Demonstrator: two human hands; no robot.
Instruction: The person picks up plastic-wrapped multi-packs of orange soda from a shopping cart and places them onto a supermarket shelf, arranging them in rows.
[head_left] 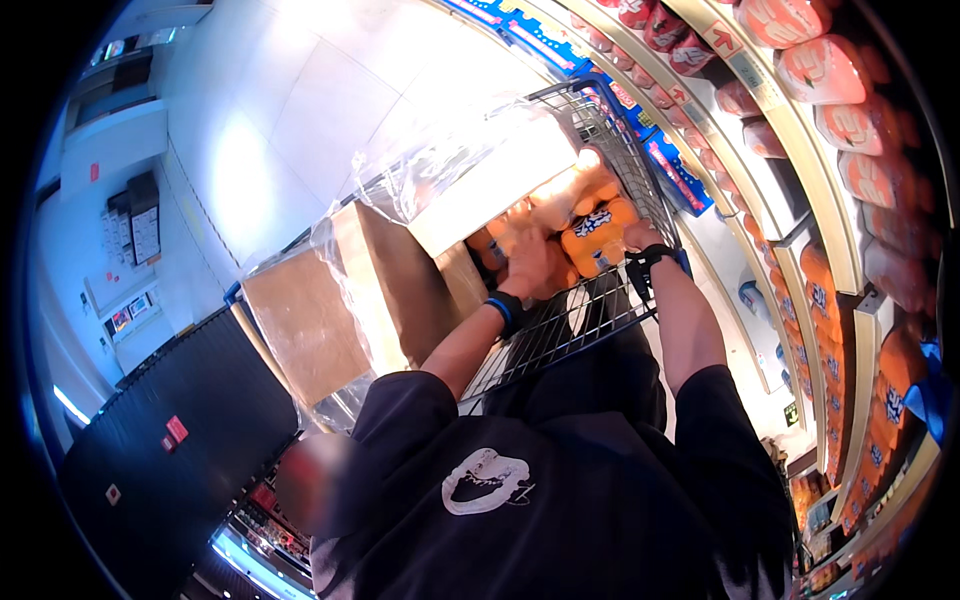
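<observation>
Orange wrapped packs (598, 232) lie inside a wire shopping cart (570, 340), some of them under a bright glare. My left hand (537, 265) reaches down among the packs with its fingers stretched out against them. On the other side, by the cart's right rim, my right hand (640, 237) has its fingers curled at the edge of an orange pack. Its fingertips are partly hidden. A large open cardboard box (310, 320) with clear plastic film stands left of my left hand, and its pale flap (500, 175) leans over some packs.
Shelves (800, 180) with rows of red and orange packs curve along the right side. Blue printed boxes (670, 170) sit low behind the cart. A dark ribbed panel (180, 430) stands at left, and pale tiled floor (320, 80) stretches beyond the box.
</observation>
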